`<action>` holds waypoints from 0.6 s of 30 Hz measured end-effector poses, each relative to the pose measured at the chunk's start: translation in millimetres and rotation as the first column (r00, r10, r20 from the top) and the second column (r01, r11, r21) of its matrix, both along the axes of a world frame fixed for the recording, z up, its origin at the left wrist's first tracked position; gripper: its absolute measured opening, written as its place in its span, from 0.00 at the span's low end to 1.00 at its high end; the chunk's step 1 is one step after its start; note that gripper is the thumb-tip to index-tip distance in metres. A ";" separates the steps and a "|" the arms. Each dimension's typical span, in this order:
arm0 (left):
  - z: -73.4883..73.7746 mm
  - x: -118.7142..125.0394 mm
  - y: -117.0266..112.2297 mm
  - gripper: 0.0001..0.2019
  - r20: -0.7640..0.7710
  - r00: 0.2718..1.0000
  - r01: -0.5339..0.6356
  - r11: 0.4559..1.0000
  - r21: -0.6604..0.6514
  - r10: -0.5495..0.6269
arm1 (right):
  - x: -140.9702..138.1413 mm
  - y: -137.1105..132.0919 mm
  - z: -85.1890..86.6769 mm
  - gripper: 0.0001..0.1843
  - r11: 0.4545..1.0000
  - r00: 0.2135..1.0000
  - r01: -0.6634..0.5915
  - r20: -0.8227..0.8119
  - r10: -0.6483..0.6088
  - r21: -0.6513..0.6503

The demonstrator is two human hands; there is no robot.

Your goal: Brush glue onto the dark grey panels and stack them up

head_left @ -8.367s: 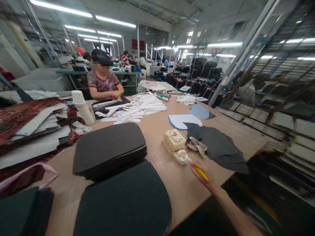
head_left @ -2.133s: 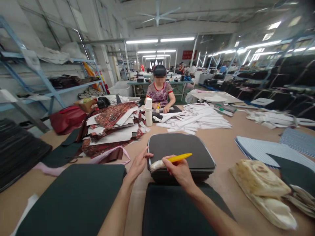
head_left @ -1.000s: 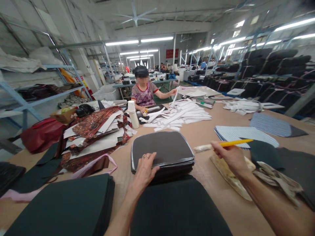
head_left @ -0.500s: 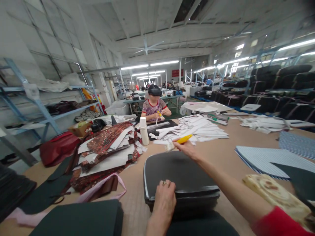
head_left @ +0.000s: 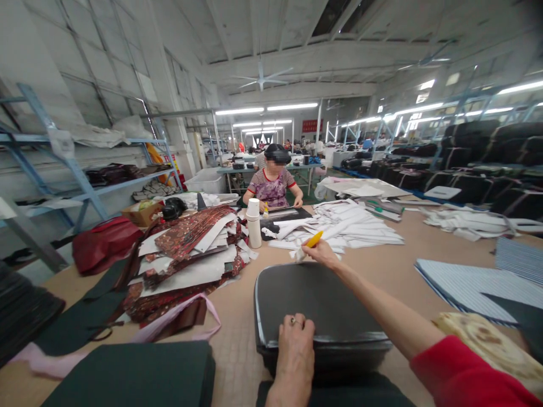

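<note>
A stack of dark rounded panels (head_left: 314,305) with pale edges lies on the table in front of me. My left hand (head_left: 296,350), a ring on one finger, lies flat on the near edge of the top panel with fingers stretched out. My right hand (head_left: 322,253) reaches to the far edge of the stack, closed round a yellow-handled brush (head_left: 309,244) whose whitish bristles point left and touch the far rim.
Dark green fabric stacks (head_left: 136,376) lie near left. Patterned red pieces and white card (head_left: 190,249) pile at left. A white bottle (head_left: 254,223), white strips (head_left: 343,229), striped panels (head_left: 470,280) and a stained cloth wad (head_left: 492,350) sit around. A person (head_left: 274,183) works opposite.
My right hand swung the brush from the right side across to the far edge of the stack. My left hand slid to the near edge and stays flat there.
</note>
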State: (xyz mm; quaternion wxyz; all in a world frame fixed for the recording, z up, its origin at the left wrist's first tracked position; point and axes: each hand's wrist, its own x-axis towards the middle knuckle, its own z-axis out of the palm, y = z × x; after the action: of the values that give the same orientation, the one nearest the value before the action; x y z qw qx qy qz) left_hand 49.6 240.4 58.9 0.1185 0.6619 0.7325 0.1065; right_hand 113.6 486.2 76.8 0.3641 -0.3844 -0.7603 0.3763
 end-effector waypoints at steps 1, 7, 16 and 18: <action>-0.3 -0.1 0.3 0.22 0.001 1.000 0.002 1.000 -0.004 -0.002 | 4.2 2.2 1.4 0.11 1.000 1.000 0.023 0.009 -0.023 0.006; -3.2 -1.9 6.2 0.20 0.007 1.000 -0.009 0.999 -0.039 0.009 | -8.1 -3.2 3.6 0.12 1.000 0.998 0.010 0.064 -0.011 0.013; -0.5 1.0 3.9 0.22 -0.004 1.000 -0.017 1.000 -0.015 0.017 | 77.2 10.6 7.7 0.07 0.963 0.932 0.254 0.243 -0.269 0.091; 0.1 1.8 3.6 0.23 -0.007 1.000 -0.016 1.000 -0.006 0.016 | 103.4 13.0 14.2 0.06 0.936 0.908 0.332 0.228 -0.351 0.118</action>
State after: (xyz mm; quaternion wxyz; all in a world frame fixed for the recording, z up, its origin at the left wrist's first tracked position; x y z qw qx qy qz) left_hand 51.3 243.9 59.0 0.1171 0.6561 0.7384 0.1029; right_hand 216.9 499.2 91.1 0.3421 -0.5408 -0.7343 0.2267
